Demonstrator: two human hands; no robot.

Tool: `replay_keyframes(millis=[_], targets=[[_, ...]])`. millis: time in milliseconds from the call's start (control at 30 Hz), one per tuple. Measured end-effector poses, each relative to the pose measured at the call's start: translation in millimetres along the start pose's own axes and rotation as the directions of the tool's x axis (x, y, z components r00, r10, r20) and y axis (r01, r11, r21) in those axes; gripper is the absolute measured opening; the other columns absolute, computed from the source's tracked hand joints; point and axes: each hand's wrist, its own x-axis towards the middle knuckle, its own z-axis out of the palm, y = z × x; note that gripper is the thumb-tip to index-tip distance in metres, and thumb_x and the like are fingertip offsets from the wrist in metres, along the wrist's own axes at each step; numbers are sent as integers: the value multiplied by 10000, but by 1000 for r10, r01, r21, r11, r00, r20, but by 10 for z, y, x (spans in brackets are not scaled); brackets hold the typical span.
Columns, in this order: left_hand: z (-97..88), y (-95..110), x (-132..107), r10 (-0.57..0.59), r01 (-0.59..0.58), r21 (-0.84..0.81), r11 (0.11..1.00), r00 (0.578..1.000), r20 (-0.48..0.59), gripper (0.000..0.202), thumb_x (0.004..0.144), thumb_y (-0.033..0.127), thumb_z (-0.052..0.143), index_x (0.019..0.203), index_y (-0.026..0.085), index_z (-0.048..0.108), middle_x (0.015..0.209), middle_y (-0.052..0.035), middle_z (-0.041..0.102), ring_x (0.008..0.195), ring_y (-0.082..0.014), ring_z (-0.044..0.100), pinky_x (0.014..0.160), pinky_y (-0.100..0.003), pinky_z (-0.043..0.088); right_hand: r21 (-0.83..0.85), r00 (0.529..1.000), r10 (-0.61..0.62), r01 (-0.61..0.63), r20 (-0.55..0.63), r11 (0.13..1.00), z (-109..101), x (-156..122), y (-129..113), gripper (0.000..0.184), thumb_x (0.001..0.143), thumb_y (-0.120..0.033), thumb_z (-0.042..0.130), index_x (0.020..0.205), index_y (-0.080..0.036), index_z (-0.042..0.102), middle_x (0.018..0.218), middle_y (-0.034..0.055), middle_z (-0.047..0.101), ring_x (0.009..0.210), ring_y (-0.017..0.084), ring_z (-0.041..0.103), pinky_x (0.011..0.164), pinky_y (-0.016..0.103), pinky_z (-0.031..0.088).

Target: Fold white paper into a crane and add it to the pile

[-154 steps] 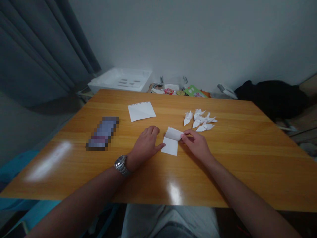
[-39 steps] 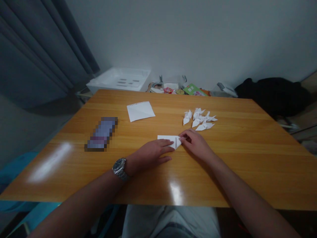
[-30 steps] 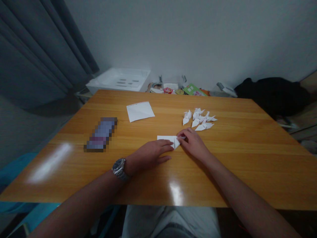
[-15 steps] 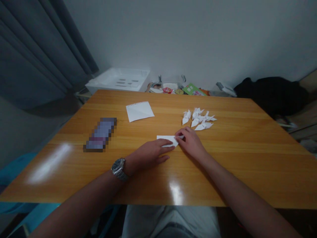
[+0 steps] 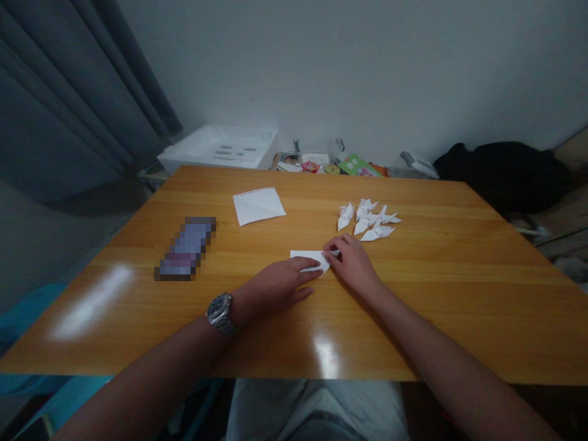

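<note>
A small folded sheet of white paper lies on the wooden table in front of me. My left hand, with a metal watch at its wrist, rests flat on the paper, fingers stretched out. At the paper's right end, my right hand pinches a folded corner between thumb and fingers. Part of the paper is hidden under the hands. Just beyond my right hand sits a cluster of several folded white paper cranes.
A white sheet with a perforated edge lies at the back left of the wooden table. Nearer on the left is a pixelated phone-like object. Behind the table stand a white plastic tray, a green packet and a black cloth heap.
</note>
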Motion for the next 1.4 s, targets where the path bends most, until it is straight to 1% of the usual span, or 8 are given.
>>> replay_keyframes(millis=[233,433,633,833,1067,1300,1333,1400], targets=[[-21,14,5,-14,14,-1,1000,1000,21,464,1012,334,533,1448,177,532,1529,-122,505,1372,-272,522,1155,-423,436,12,1000,5,-5,2,1000,8,-5,-5,50,928,-208,649,880,-201,658,931,58,614,931,241,577,839,365,447],[5,-17,5,13,-13,18,1000,1000,20,461,1025,340,510,1472,227,515,1549,-103,485,1374,-265,521,1143,-415,447,6,1000,-5,5,-1,1000,8,-4,-10,43,928,-202,653,886,-196,657,932,62,616,926,242,579,829,363,450],[8,-11,11,11,-12,38,999,1000,25,453,1027,330,501,1463,209,528,1549,-113,482,1382,-275,512,1151,-424,439,-8,1000,1,-1,4,1000,17,1,8,55,932,-214,650,878,-203,657,932,64,616,923,245,573,829,369,450],[33,-50,12,57,-57,14,998,998,-2,467,1019,319,522,1474,217,505,1562,-95,470,1422,-241,466,1192,-404,388,9,1000,-31,31,-4,999,27,2,32,56,942,-227,636,893,-207,655,937,64,618,926,246,575,825,375,456],[60,-97,10,65,-63,45,997,997,-39,450,1022,390,523,1443,235,544,1516,-92,527,1380,-248,506,1178,-427,384,21,996,-80,80,-44,997,28,-21,45,84,951,-239,637,887,-196,671,925,68,613,931,251,589,842,392,476],[18,-171,5,29,-23,100,995,998,-54,467,1022,424,514,1451,241,535,1522,-69,527,1379,-257,497,1180,-441,363,55,982,-155,162,-109,985,-124,-57,34,207,1005,-288,552,1101,-201,714,1123,111,608,1077,255,586,978,412,481],[6,-181,2,17,-12,105,994,998,-53,466,1024,427,508,1450,239,538,1519,-69,530,1377,-256,499,1179,-440,364,43,982,-168,172,-91,984,-156,-65,41,229,1007,-303,551,1132,-207,718,1131,112,608,1075,257,585,975,418,483],[-15,-196,-1,4,2,111,994,999,-51,466,1028,432,496,1450,239,538,1518,-66,531,1374,-257,501,1176,-437,367,19,978,-209,209,11,978,-219,-88,56,278,1013,-330,541,1203,-230,717,1083,103,615,1026,253,588,930,416,497]])
